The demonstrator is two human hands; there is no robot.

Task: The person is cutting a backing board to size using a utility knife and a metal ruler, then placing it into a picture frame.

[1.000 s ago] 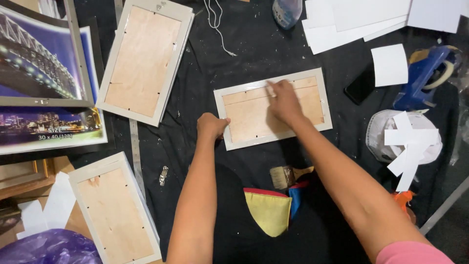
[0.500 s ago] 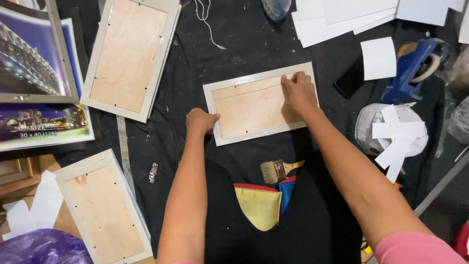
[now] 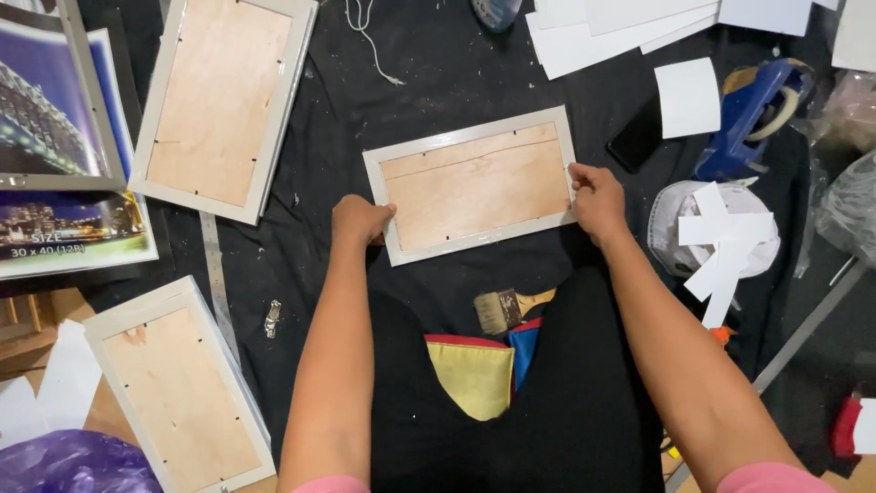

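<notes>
Left hand [image 3: 360, 222] and right hand [image 3: 598, 199] each gripping one short end of face-down picture frame [image 3: 474, 183], flat on black cloth [image 3: 438, 82]; paintbrush [image 3: 506, 308] near, probably untouched.

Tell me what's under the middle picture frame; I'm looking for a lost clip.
The frame lies back-up on black cloth, with the left hand and right hand at its ends. Anything beneath is covered.

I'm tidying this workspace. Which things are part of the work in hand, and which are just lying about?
In hand: white-edged picture frame lying face down with plywood backing, gripped by left hand and right hand.

Lying about: blue tape dispenser, wooden-handled paintbrush, white paper sheets, two other face-down frames.
</notes>
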